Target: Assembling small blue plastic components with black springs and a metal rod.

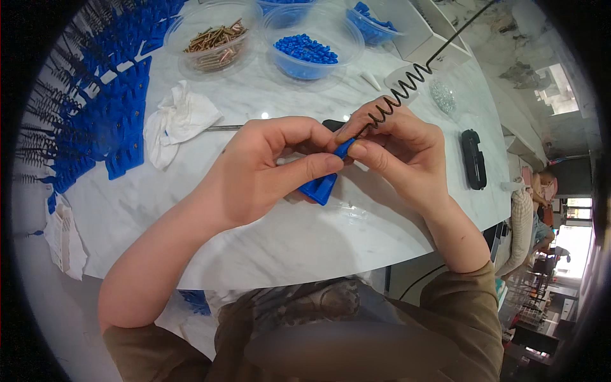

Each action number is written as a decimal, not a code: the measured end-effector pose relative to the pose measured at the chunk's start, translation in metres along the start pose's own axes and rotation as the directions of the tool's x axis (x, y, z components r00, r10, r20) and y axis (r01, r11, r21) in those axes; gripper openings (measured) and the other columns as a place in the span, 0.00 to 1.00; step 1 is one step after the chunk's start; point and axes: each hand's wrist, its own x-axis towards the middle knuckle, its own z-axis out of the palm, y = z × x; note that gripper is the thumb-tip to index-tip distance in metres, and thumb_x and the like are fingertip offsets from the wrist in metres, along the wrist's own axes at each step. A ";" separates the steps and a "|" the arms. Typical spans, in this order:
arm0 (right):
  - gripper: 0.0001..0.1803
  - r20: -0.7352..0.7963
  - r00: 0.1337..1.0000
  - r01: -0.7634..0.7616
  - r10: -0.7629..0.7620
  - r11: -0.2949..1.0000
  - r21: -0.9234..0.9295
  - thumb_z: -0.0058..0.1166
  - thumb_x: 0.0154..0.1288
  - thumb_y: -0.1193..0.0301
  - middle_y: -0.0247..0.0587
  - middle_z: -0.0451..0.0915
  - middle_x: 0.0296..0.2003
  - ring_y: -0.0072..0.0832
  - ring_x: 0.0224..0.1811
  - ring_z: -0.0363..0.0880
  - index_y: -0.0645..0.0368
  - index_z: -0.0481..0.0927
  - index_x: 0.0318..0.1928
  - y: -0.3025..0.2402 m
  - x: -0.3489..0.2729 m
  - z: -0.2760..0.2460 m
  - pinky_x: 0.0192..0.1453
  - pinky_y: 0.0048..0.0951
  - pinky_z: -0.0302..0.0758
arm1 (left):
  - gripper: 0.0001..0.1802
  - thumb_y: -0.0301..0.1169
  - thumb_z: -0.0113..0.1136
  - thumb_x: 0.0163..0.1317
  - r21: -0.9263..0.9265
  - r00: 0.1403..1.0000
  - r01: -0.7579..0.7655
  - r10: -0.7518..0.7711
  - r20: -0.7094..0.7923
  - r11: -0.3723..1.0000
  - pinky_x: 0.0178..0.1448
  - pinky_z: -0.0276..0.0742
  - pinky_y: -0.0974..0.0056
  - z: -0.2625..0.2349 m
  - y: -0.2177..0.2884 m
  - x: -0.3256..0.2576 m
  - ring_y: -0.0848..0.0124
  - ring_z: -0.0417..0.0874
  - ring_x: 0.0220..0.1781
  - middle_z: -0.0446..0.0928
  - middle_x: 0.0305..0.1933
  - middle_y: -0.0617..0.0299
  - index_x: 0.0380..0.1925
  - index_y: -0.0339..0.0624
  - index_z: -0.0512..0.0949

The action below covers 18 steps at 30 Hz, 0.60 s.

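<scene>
A blue plastic piece (320, 189) is held in front of me over the table, pinched by my left hand (270, 156) between thumb and fingers. My right hand (407, 149) pinches the narrow upper end of the same piece, where a black coiled wire spring (407, 84) meets it. The spring slants up to the right and ends in a long straight wire. How the wire sits in the piece is hidden by my fingertips. Behind my hands lies a thin metal rod (223, 128); a black handle-like part (332, 125) shows between them.
Clear tubs of brass-coloured screws (216, 48) and small blue parts (305, 49) stand at the back. Blue pieces with springs (127, 121) crowd the left, beside crumpled tissue (178, 121). A black case (473, 159) lies right. Another person (544, 204) is far right.
</scene>
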 end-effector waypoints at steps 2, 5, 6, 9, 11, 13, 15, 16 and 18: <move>0.07 0.009 1.000 -0.021 0.021 1.000 -0.010 0.61 0.60 0.79 0.40 0.77 0.38 0.26 0.42 0.81 0.70 0.80 0.38 -0.001 0.000 -0.001 0.46 0.26 0.80 | 0.10 0.25 0.60 0.64 0.011 1.000 -0.026 0.026 0.011 1.000 0.39 0.77 0.75 -0.002 -0.003 0.000 0.81 0.79 0.38 0.81 0.39 0.63 0.44 0.33 0.78; 0.07 0.011 0.999 -0.038 0.038 0.999 0.010 0.60 0.61 0.79 0.40 0.77 0.39 0.26 0.41 0.81 0.70 0.80 0.39 -0.004 0.000 0.001 0.46 0.26 0.81 | 0.10 0.24 0.60 0.64 0.045 0.997 -0.074 0.073 0.024 0.996 0.43 0.77 0.75 -0.003 -0.004 0.001 0.79 0.80 0.39 0.82 0.39 0.61 0.44 0.31 0.79; 0.07 0.004 0.999 -0.035 0.035 0.999 0.038 0.60 0.61 0.79 0.40 0.77 0.39 0.26 0.40 0.81 0.70 0.80 0.39 -0.005 0.000 0.001 0.46 0.26 0.81 | 0.10 0.24 0.60 0.64 0.065 0.995 -0.096 0.094 0.028 0.993 0.45 0.77 0.74 -0.003 -0.004 0.001 0.78 0.81 0.40 0.82 0.40 0.59 0.44 0.30 0.79; 0.08 0.026 1.000 -0.009 0.010 1.000 -0.029 0.60 0.61 0.80 0.41 0.77 0.40 0.27 0.39 0.82 0.69 0.81 0.40 -0.001 0.001 0.004 0.46 0.26 0.81 | 0.10 0.24 0.60 0.64 0.046 0.996 -0.081 0.080 0.034 0.996 0.49 0.78 0.73 -0.007 -0.005 0.000 0.75 0.83 0.42 0.83 0.40 0.56 0.43 0.29 0.79; 0.08 0.021 1.000 -0.020 0.021 1.000 -0.017 0.60 0.61 0.80 0.41 0.77 0.40 0.27 0.39 0.82 0.70 0.81 0.40 -0.004 0.001 0.005 0.46 0.27 0.81 | 0.10 0.24 0.59 0.65 0.032 0.996 -0.085 0.084 0.032 0.996 0.50 0.79 0.72 -0.006 -0.005 0.001 0.74 0.83 0.43 0.83 0.40 0.55 0.43 0.29 0.79; 0.08 0.014 0.999 -0.031 0.031 0.999 -0.008 0.60 0.60 0.80 0.41 0.77 0.40 0.27 0.40 0.82 0.70 0.81 0.40 -0.005 0.001 0.004 0.46 0.27 0.81 | 0.10 0.25 0.59 0.65 0.018 0.995 -0.090 0.090 0.032 0.996 0.50 0.79 0.71 -0.006 -0.005 0.002 0.73 0.84 0.44 0.83 0.40 0.54 0.43 0.28 0.79; 0.08 0.017 1.000 -0.013 0.014 0.999 -0.048 0.60 0.60 0.80 0.42 0.77 0.40 0.27 0.40 0.82 0.70 0.81 0.40 -0.005 0.001 0.003 0.46 0.27 0.81 | 0.10 0.25 0.59 0.65 0.033 0.993 -0.106 0.105 0.045 0.994 0.50 0.79 0.71 -0.006 -0.005 0.003 0.72 0.84 0.44 0.83 0.40 0.54 0.43 0.28 0.79; 0.08 0.018 1.000 -0.014 0.015 0.999 -0.048 0.60 0.60 0.80 0.42 0.77 0.40 0.27 0.40 0.82 0.70 0.81 0.40 -0.004 0.001 0.003 0.46 0.27 0.81 | 0.10 0.25 0.59 0.65 0.032 0.994 -0.106 0.105 0.043 0.994 0.50 0.79 0.71 -0.006 -0.005 0.002 0.72 0.84 0.44 0.83 0.40 0.54 0.43 0.28 0.79; 0.08 0.028 1.000 0.002 0.000 0.997 -0.076 0.60 0.60 0.81 0.42 0.77 0.40 0.27 0.39 0.82 0.71 0.81 0.40 -0.005 0.002 0.003 0.46 0.27 0.81 | 0.10 0.24 0.60 0.64 0.028 0.996 -0.088 0.087 0.030 0.996 0.50 0.79 0.71 -0.006 -0.006 0.002 0.72 0.84 0.44 0.83 0.41 0.54 0.43 0.28 0.79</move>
